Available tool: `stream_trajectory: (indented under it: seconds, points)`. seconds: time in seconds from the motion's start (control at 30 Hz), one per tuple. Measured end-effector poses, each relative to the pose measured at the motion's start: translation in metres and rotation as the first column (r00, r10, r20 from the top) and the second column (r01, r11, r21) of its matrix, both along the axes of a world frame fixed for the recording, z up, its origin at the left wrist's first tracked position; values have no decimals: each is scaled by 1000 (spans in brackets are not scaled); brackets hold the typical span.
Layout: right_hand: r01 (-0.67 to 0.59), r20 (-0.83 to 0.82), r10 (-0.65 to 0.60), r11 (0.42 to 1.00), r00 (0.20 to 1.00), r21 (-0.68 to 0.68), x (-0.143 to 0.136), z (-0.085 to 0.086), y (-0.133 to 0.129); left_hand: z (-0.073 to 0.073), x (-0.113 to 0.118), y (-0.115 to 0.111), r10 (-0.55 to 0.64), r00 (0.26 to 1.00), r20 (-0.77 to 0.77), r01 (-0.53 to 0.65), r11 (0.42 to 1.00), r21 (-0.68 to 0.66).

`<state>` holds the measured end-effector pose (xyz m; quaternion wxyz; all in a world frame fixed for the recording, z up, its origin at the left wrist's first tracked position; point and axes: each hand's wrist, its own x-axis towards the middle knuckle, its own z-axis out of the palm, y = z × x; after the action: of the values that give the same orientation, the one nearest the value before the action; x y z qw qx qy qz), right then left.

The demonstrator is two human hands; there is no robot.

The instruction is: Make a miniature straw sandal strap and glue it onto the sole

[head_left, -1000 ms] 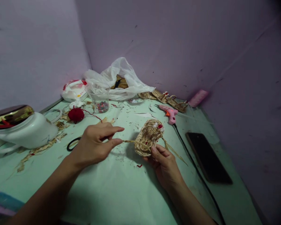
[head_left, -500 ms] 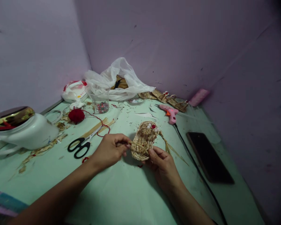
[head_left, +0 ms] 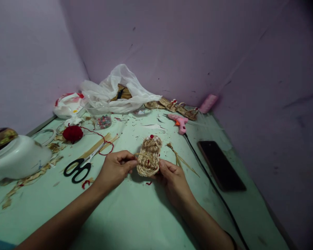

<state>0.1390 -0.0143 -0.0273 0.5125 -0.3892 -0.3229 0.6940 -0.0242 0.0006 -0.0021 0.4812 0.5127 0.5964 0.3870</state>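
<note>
A small woven straw slipper [head_left: 149, 154], trimmed with a red bead and white beads at its far end, is held just above the table. My right hand [head_left: 173, 175] grips its near right edge, thumb on top and the other fingers hidden beneath. At the slipper's left side, my left hand [head_left: 120, 166] pinches a thin straw strand [head_left: 138, 155] that runs onto the sole. A loose dry straw strip [head_left: 181, 158] lies on the table just right of the slipper. A scrap of red yarn [head_left: 148, 183] rests below it.
Black-handled scissors [head_left: 79, 169] and a red yarn ball [head_left: 72, 134] lie left. A pink glue gun [head_left: 179, 122] with a black cord and a phone [head_left: 220, 166] are right. Behind are a bead cup [head_left: 103, 121], a white plastic bag [head_left: 138, 97] and more slippers [head_left: 182, 109].
The slipper has turned more upright, its beaded end now pointing away from me. Both hands keep their hold. The whole view has shifted, so the table items appear further left.
</note>
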Motion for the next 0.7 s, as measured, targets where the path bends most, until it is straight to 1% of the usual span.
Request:
stream_trajectory:
  seconds: [0.17, 0.27, 0.37, 0.53, 0.7]
  points:
    - [2, -12, -2, 1000, 1000, -20, 0, 0, 0, -1, 2, 1, -2, 1000, 18, 3, 998, -57]
    - [2, -20, -2, 1000, 1000, -20, 0, 1, 0, -1, 3, 0, 18, 999, 48, -14, 996, -83]
    - [1, -13, -1, 1000, 1000, -25, 0, 3, 0, -3, 3, 0, 31, 998, 62, -26, 996, -85]
    - [-15, -21, 14, 1000, 1000, -11, 0, 2, 0, -5, 2, 1, 18, 999, 51, -14, 997, -81]
    - [-7, -37, 7, 1000, 999, -17, 2, -3, 0, 0, 1, -2, -17, 993, 116, 25, 997, -72]
